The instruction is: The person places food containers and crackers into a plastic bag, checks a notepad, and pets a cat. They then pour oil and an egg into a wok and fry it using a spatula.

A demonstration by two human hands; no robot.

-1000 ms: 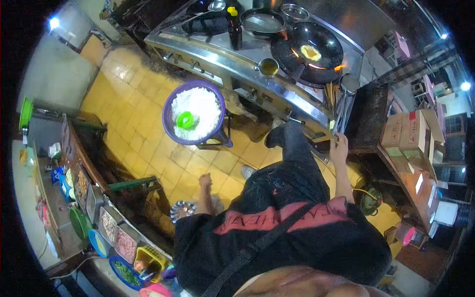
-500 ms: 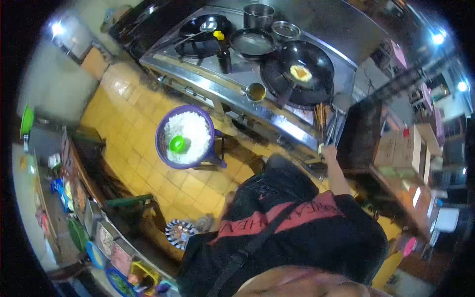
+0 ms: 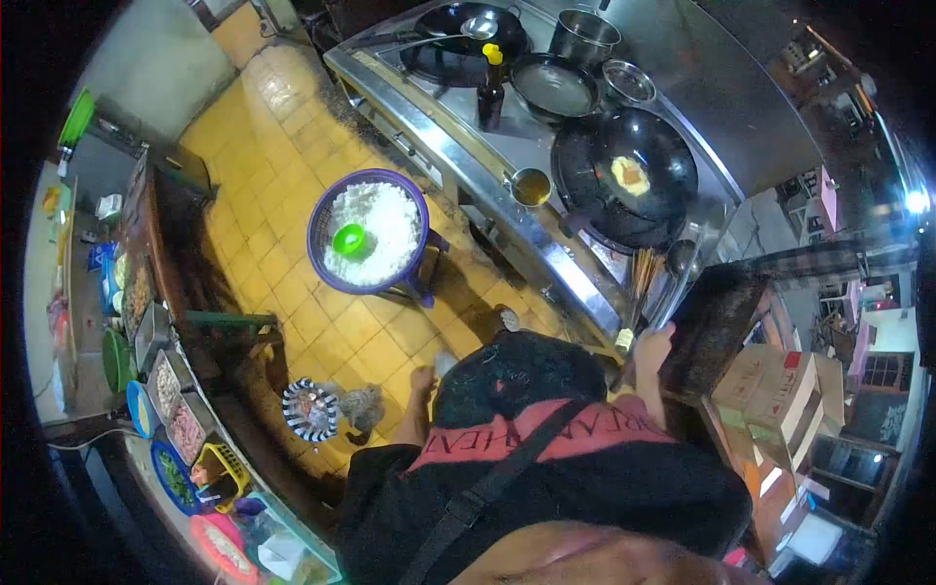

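My right hand (image 3: 653, 345) is closed at the right end of the stove, at the lower end of a long metal utensil (image 3: 667, 304) whose kind I cannot make out. Beside it stands a bundle of thin wooden sticks (image 3: 643, 273). A black wok (image 3: 597, 161) on the stove contains a fried egg (image 3: 630, 176). My left hand (image 3: 421, 378) hangs low by my left side, too small to show its fingers clearly. Ahead of it, a purple basket (image 3: 317, 255) of white rice (image 3: 385, 219) stands on a stool, with a green scoop (image 3: 349, 240) in the rice.
On the stove (image 3: 458, 146) are a dark bottle with a yellow cap (image 3: 490, 97), a frying pan (image 3: 554, 86), a pot (image 3: 585, 37) and a cup of brownish liquid (image 3: 531, 187). Trays of ingredients (image 3: 185, 429) line the left counter. Cardboard boxes (image 3: 765, 395) stand at right. A cat (image 3: 363, 405) is near a striped bowl (image 3: 310, 409).
My view has turned, so the stove appears farther right. My left hand has come into view. My right hand stays by the utensils, now at the long metal one.
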